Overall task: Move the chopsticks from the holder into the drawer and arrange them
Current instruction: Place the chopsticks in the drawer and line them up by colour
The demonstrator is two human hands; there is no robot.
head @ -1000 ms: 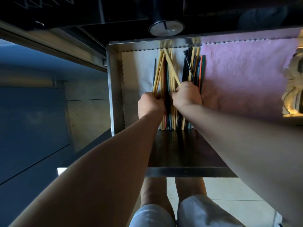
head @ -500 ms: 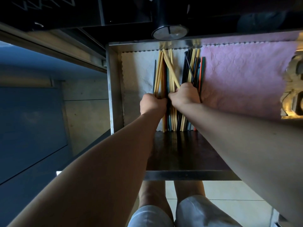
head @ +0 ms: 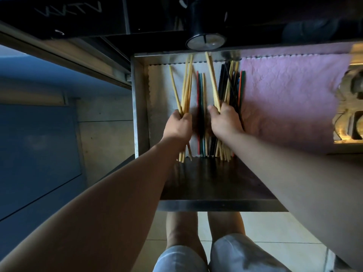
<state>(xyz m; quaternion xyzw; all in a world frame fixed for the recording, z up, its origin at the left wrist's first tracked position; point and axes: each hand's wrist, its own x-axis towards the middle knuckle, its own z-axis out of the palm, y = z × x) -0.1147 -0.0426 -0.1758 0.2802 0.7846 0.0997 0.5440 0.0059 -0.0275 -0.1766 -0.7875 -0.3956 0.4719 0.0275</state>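
- Left grip (head: 177,124): fingertips tucked out of sight; it wraps and conceals the mid-length of the pale chopsticks (head: 186,89).
- Right grip (head: 224,122): fingertips concealed behind the knuckles; it covers the middle of the slanted pale pair (head: 212,79) and the dark chopsticks (head: 225,85).
- Holder (head: 204,26), beyond the far wall of the drawer (head: 138,114): top cut by the frame edge, contents too dark to tell.
- Golden object (head: 351,95), right of the drawer: blurred, cropped, unidentifiable.
- Pink cloth (head: 284,95): near corner behind the right forearm.
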